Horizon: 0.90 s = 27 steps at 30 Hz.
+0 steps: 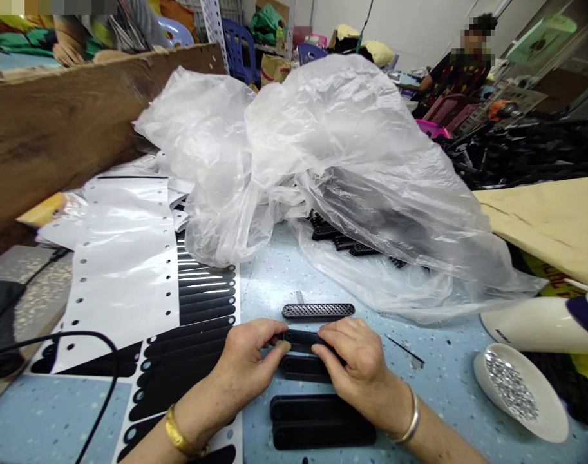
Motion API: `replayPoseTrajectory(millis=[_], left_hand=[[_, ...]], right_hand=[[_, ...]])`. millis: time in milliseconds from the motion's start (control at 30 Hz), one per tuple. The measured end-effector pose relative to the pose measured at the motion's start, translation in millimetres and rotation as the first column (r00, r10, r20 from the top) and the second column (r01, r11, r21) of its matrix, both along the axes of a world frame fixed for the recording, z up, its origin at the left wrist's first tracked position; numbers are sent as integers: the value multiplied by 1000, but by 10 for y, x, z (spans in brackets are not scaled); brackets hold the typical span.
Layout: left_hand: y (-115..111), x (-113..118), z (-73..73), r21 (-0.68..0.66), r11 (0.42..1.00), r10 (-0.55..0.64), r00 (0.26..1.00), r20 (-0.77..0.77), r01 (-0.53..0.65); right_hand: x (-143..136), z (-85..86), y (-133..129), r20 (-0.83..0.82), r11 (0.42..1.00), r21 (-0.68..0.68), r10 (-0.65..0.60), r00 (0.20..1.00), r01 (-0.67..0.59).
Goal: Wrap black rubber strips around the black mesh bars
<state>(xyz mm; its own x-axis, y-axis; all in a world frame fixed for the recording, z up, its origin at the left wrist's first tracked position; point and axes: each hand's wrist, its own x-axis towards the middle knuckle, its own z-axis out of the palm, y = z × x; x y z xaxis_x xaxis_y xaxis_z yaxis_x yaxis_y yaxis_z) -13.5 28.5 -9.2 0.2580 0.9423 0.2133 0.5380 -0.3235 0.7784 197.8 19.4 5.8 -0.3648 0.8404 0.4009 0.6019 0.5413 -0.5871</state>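
Observation:
Between them, my left hand (257, 351) and my right hand (354, 357) pinch the two ends of a narrow black strip with rounded ends (301, 339). Just beyond it lies a black perforated strip (317, 311) with a lattice surface. Partly under my right hand is another black piece (298, 368), and closer to me two plain black oblong pieces (322, 422) lie side by side. Left of my hands, a white backing sheet (239, 386) carries rows of black rounded stickers (178, 361) with a hole at one end.
A big clear plastic bag (351, 122) covers more black perforated pieces (327, 231). At right are a white bowl (549, 412) of small silvery parts and a white bottle (525, 322). A black cable (111, 367) crosses the left side; a wooden board (81, 122) stands behind. Two people sit farther off.

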Motion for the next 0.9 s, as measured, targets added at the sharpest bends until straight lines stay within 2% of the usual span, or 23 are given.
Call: replayPoseTrajectory(millis=[333, 700, 900], left_hand=[[-2, -40, 26, 18, 999, -37, 999, -7, 38], [3, -30, 24, -45, 999, -6, 999, 33, 7], [7, -36, 36, -34, 999, -13, 1000, 22, 14]], right_hand=[[-6, 6, 8, 21, 1000, -8, 3, 1000, -2], [-12, -4, 17, 25, 999, -43, -13, 1000, 15], [-14, 9, 9, 38, 999, -39, -15, 999, 16]])
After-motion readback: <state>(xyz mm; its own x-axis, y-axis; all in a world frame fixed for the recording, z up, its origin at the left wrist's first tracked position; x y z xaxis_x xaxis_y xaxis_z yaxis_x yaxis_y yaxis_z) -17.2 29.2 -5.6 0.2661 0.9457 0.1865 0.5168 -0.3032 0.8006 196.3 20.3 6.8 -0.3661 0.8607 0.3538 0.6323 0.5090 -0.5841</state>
